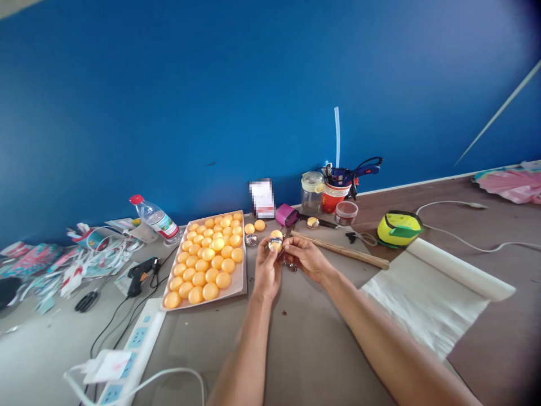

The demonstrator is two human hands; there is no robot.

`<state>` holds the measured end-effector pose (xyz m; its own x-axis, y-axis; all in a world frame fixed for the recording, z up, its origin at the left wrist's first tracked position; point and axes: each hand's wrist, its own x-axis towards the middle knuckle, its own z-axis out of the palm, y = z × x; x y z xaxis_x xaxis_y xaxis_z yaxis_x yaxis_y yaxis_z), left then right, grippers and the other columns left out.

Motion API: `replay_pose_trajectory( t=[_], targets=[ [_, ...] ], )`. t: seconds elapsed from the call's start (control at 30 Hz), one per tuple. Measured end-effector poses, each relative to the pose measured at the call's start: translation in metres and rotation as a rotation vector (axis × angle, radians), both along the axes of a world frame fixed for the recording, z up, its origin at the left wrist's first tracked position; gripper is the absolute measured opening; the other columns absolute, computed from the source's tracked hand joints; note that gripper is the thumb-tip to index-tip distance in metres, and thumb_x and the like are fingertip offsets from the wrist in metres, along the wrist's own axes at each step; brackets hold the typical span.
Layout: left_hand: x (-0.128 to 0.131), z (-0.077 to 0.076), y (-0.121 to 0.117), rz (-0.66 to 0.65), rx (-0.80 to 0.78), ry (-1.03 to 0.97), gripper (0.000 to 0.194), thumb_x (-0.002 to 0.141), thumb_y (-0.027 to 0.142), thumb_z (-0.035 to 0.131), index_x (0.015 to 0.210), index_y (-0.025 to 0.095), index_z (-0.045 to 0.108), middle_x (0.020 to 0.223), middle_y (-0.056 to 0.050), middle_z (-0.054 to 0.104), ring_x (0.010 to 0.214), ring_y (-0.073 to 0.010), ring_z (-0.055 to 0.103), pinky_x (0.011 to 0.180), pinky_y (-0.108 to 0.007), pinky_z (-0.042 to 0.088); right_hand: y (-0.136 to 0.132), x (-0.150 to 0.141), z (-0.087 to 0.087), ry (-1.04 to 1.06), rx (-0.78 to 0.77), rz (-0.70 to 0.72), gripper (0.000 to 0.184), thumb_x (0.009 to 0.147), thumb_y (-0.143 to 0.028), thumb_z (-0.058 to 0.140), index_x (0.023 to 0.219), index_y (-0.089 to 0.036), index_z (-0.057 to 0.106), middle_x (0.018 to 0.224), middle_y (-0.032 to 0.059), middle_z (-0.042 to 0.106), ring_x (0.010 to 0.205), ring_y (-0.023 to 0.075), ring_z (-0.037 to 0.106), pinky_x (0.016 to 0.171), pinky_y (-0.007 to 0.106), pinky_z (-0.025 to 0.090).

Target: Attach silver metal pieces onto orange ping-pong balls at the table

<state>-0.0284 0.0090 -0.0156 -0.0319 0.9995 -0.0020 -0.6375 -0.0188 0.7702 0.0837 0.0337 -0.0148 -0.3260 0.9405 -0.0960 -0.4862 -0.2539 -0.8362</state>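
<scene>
Between the fingers of my left hand (269, 266) is an orange ping-pong ball (276, 246) with a shiny silver band around it. My right hand (305, 256) is close on its right, fingertips pinched near the band; what they hold, if anything, is too small to make out. Just behind my hands lie two plain orange balls (255, 226) and a silver-wrapped piece (251, 239). Another ball with silver trim (313, 223) sits farther right. Left of my hands, a shallow white box (242, 276) holds rows of several orange balls.
A wooden stick (344, 250) and white sheet roll (460, 270) lie right, near a yellow-green container (399, 228). Behind stand a jar (311, 194), red cups (335, 198) and purple object (287, 215). Left are a bottle (158, 219), glue gun (139, 275), scissors (87, 301) and power strip (137, 341).
</scene>
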Motion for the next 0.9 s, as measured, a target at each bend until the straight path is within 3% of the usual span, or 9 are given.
replay_pose_trajectory(
  t=[0.23,0.57,0.9],
  targets=[
    [0.000,-0.003,0.000,0.009,0.010,0.025,0.033,0.073,0.029,0.070,0.102,0.026,0.055,0.103,-0.003,0.062,0.083,-0.0133,0.059,0.070,-0.025,0.044,0.001,0.002,0.001,0.028,-0.039,0.022,0.028,0.061,-0.034,0.077,0.067,-0.017,0.056,0.053,-0.0034,0.058,0.049,0.0080,0.051,0.051,0.020,0.040],
    [0.003,-0.006,-0.003,-0.003,0.019,0.046,0.033,0.074,0.029,0.070,0.104,0.025,0.055,0.097,-0.001,0.061,0.081,-0.0118,0.057,0.071,-0.025,0.045,0.004,0.011,0.005,-0.031,-0.110,0.060,0.033,0.056,-0.031,0.080,0.065,-0.017,0.052,0.051,-0.0043,0.059,0.047,0.0083,0.055,0.051,0.020,0.044],
    [0.003,-0.011,-0.003,0.047,0.025,0.149,0.036,0.072,0.032,0.071,0.103,0.024,0.056,0.094,-0.001,0.062,0.079,-0.0123,0.059,0.071,-0.026,0.046,0.004,0.004,-0.006,-0.115,-0.087,-0.001,0.034,0.057,-0.035,0.077,0.064,-0.019,0.048,0.044,-0.0052,0.054,0.041,0.0086,0.049,0.043,0.020,0.036]
  ],
)
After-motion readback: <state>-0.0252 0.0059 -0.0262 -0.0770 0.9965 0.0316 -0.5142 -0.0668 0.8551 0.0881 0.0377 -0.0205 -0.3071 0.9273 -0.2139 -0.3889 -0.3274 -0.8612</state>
